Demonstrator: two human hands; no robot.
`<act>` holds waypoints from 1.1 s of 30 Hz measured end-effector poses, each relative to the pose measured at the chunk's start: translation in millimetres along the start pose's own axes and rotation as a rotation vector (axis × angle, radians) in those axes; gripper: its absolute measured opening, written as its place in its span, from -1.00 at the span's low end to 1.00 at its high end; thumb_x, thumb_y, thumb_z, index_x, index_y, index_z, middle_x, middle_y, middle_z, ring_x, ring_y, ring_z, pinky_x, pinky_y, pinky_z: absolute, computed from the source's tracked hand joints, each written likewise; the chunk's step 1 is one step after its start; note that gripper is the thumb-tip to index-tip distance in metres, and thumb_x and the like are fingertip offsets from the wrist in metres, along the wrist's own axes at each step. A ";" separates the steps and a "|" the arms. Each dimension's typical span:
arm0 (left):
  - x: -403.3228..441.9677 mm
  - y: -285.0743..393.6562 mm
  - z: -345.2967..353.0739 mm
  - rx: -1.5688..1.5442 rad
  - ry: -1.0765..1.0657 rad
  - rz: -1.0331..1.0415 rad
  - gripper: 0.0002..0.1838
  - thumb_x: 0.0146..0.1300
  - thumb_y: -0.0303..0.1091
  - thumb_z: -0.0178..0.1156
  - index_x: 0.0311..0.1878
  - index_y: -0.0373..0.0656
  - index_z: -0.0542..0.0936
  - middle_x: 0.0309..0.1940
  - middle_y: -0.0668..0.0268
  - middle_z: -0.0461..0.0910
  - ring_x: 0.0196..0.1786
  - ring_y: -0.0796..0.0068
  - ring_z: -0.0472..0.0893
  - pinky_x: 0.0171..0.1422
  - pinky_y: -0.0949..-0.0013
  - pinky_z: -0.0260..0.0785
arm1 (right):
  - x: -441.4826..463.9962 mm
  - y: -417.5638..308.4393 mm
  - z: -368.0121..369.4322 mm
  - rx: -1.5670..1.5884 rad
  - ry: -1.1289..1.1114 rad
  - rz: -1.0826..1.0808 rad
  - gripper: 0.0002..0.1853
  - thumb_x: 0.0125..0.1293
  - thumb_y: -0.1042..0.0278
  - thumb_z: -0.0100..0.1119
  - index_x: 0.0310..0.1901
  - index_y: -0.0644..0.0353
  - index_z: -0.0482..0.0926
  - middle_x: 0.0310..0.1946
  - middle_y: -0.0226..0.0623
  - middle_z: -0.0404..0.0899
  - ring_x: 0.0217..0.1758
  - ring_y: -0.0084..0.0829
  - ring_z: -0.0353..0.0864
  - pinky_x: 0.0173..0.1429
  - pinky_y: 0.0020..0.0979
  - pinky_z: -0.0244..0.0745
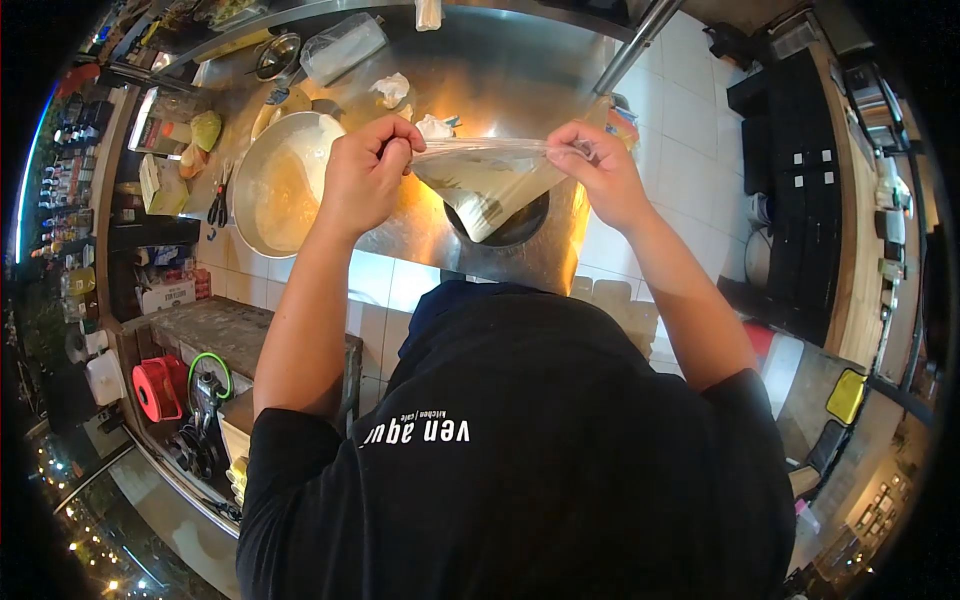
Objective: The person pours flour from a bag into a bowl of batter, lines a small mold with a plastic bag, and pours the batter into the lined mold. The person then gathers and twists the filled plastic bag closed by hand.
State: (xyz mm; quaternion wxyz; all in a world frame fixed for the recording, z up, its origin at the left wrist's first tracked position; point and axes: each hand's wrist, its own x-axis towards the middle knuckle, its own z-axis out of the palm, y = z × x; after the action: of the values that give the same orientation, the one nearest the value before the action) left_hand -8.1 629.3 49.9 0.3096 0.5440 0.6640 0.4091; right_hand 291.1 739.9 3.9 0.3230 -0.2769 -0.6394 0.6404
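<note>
A clear zip bag (490, 185) hangs between my hands, stretched wide along its top edge. Pale, creamy-looking contents sit toward its lower corner. My left hand (370, 175) pinches the left end of the top edge, fingers curled. At the opposite end, my right hand (603, 175) grips the other top corner between thumb and fingers. Beneath the bag is a dark round vessel (530, 222), partly hidden by it. Left of my left hand rests a large metal bowl (262, 190) with a yellowish coating inside.
The steel counter (480, 70) carries a clear plastic container (343, 48), crumpled white pieces (392, 90) and a small metal bowl (278, 57). Scissors (218, 205) with dark handles are at the far left. A metal post (640, 45) rises at the right corner.
</note>
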 end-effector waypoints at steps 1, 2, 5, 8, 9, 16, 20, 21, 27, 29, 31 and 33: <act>2.5 -2.8 -2.0 -0.073 -0.037 -0.008 -0.81 0.48 -0.45 0.08 -0.18 -0.26 0.67 -0.40 0.40 0.61 -0.33 0.66 0.52 -0.19 0.49 0.41 | 1.2 -0.5 0.9 -0.019 -0.004 0.011 -0.84 0.45 0.39 0.36 -0.01 0.20 0.67 -0.18 -0.40 0.64 -0.04 -0.52 0.63 0.15 -0.40 0.50; 5.6 -6.8 -3.8 -0.146 -0.074 -0.015 -0.81 0.46 -0.41 0.06 -0.18 -0.26 0.65 -0.37 0.37 0.63 -0.25 0.59 0.55 -0.08 0.44 0.43 | 2.8 -0.4 1.7 -0.038 -0.008 0.021 -0.81 0.44 0.40 0.36 0.02 0.18 0.66 -0.14 -0.39 0.65 -0.02 -0.50 0.64 0.18 -0.40 0.50; 16.4 -33.2 -1.9 -0.263 -0.164 0.035 -0.79 0.50 -0.35 0.01 -0.21 -0.25 0.56 -0.30 0.41 0.54 -0.11 0.59 0.47 0.09 0.43 0.35 | 3.6 8.2 6.6 -0.248 0.004 -0.027 -0.79 0.39 0.40 0.38 0.01 0.18 0.67 -0.07 -0.34 0.64 0.03 -0.44 0.64 0.20 -0.36 0.50; 22.2 -42.4 3.4 -0.301 -0.257 -0.057 -0.74 0.54 -0.27 0.00 -0.25 -0.23 0.50 -0.30 0.44 0.46 -0.07 0.58 0.43 0.12 0.40 0.29 | 4.3 3.2 11.4 -0.390 0.025 -0.082 -0.77 0.35 0.39 0.39 0.01 0.17 0.67 -0.03 -0.31 0.62 0.05 -0.38 0.63 0.20 -0.33 0.50; 17.6 -41.4 19.0 -0.410 -0.152 -0.032 -0.72 0.53 -0.22 0.13 -0.29 -0.19 0.43 -0.35 0.42 0.36 -0.14 0.54 0.38 0.03 0.36 0.28 | 4.5 4.8 12.8 -0.392 0.032 -0.082 -0.77 0.35 0.39 0.39 0.01 0.17 0.67 -0.03 -0.31 0.62 0.05 -0.38 0.63 0.20 -0.33 0.50; 26.3 -43.3 11.0 -0.052 -0.260 0.172 -0.64 0.31 -0.33 0.54 -0.27 -0.20 0.47 -0.43 0.39 0.43 -0.30 0.51 0.39 -0.14 0.36 0.37 | -0.1 12.6 5.4 -0.413 0.155 -0.029 -0.82 0.39 0.42 0.41 -0.01 0.18 0.71 -0.18 -0.36 0.60 -0.08 -0.45 0.62 0.10 -0.38 0.49; 36.1 -38.0 3.2 -0.073 -0.204 0.321 -0.74 0.32 -0.37 0.54 -0.24 -0.22 0.59 -0.43 0.38 0.55 -0.33 0.53 0.47 -0.16 0.40 0.41 | -0.4 17.4 1.7 -0.353 0.188 -0.023 -0.86 0.43 0.38 0.44 -0.06 0.21 0.73 -0.26 -0.44 0.64 -0.13 -0.60 0.62 0.02 -0.47 0.49; 39.1 -35.2 1.1 -0.093 -0.227 0.274 -0.79 0.33 -0.39 0.53 -0.22 -0.23 0.64 -0.36 0.40 0.59 -0.26 0.54 0.51 -0.08 0.42 0.42 | -0.7 16.0 2.3 -0.356 0.199 -0.026 -0.86 0.43 0.38 0.44 -0.06 0.21 0.73 -0.26 -0.44 0.64 -0.13 -0.60 0.62 0.02 -0.47 0.49; 63.7 17.9 -21.5 -0.018 -0.292 0.522 -0.87 0.35 -0.42 0.50 -0.17 -0.25 0.73 -0.09 0.32 0.71 -0.02 0.46 0.61 0.16 0.38 0.44 | 15.3 -51.0 27.9 -0.167 0.369 -0.023 -0.86 0.45 0.36 0.43 -0.13 0.26 0.74 -0.34 -0.44 0.72 -0.30 -0.68 0.63 -0.14 -0.55 0.53; 68.8 52.9 -23.3 -0.038 -0.312 0.713 -0.87 0.36 -0.43 0.48 -0.18 -0.26 0.72 0.17 0.21 0.67 0.12 0.38 0.61 0.28 0.28 0.46 | 27.0 -88.3 45.6 -0.258 0.310 -0.022 -0.84 0.43 0.35 0.43 -0.14 0.29 0.73 -0.38 -0.47 0.72 -0.36 -0.66 0.65 -0.21 -0.53 0.55; 79.6 79.1 -18.2 -0.068 -0.340 0.788 -0.87 0.38 -0.44 0.47 -0.16 -0.26 0.71 0.22 0.20 0.64 0.16 0.41 0.61 0.31 0.28 0.46 | 40.1 -121.2 64.2 -0.260 0.319 -0.046 -0.83 0.42 0.36 0.43 -0.13 0.30 0.74 -0.38 -0.44 0.74 -0.35 -0.64 0.69 -0.20 -0.52 0.59; 87.6 90.3 -9.8 -0.339 -0.422 0.680 -0.89 0.41 -0.47 0.44 -0.08 -0.23 0.71 0.18 0.20 0.72 0.15 0.49 0.73 0.26 0.36 0.57 | 47.4 -146.2 68.1 -0.265 0.324 -0.072 -0.82 0.42 0.36 0.42 -0.12 0.32 0.74 -0.38 -0.42 0.75 -0.34 -0.61 0.73 -0.20 -0.51 0.63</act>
State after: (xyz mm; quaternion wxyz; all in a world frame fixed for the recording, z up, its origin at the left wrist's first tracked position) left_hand 7.0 719.3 137.0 0.3711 0.7451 0.2925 0.4707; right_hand 217.3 728.9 154.5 0.4052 -0.3934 -0.6671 0.4858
